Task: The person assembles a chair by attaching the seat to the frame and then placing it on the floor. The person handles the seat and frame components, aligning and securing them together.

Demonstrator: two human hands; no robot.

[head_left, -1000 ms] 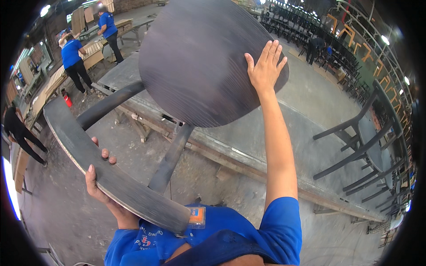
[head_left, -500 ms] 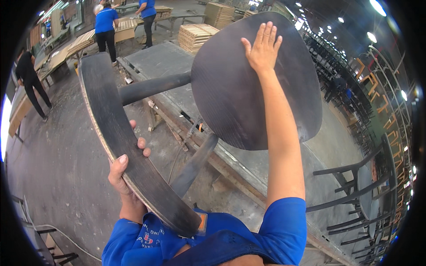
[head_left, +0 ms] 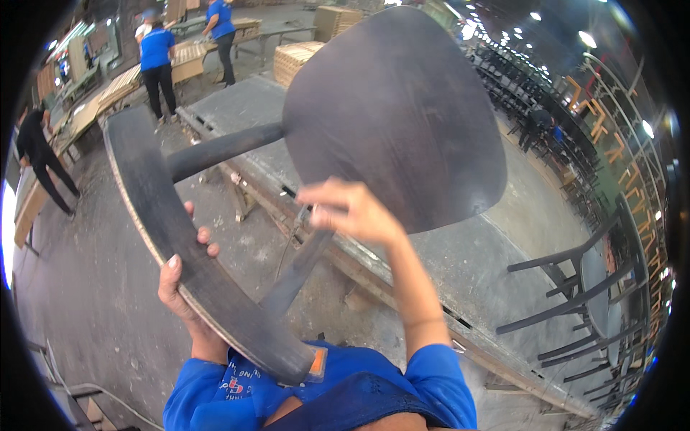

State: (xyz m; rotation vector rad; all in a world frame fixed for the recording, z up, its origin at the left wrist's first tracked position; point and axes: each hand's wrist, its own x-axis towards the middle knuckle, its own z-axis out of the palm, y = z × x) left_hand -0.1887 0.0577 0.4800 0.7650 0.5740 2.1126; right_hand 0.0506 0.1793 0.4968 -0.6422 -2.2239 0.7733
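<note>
A dark wooden chair (head_left: 402,108) is tilted in front of me, with its wide rounded seat facing up. Its curved backrest (head_left: 154,194) runs from upper left down against my chest, joined to the seat by two round posts. My left hand (head_left: 188,269) is closed around the backrest at mid-length, thumb on the near edge and fingertips over the inner side. My right hand (head_left: 352,212) is blurred by motion, fingers loosely apart with nothing between them. It overlaps the seat's near edge above the lower post (head_left: 298,273); whether it touches is unclear.
Under the chair stretches a large grey worktable (head_left: 460,262). Several dark chairs (head_left: 593,280) stand at the right, with more stacked behind. Far left, a person in black (head_left: 39,151) and people in blue shirts (head_left: 156,54) work by benches. Pale wood pieces (head_left: 291,61) are stacked beyond the table.
My right hand has left the upper part of the seat and come down and left toward its near edge. My left hand keeps its hold on the backrest. The view has shifted slightly.
</note>
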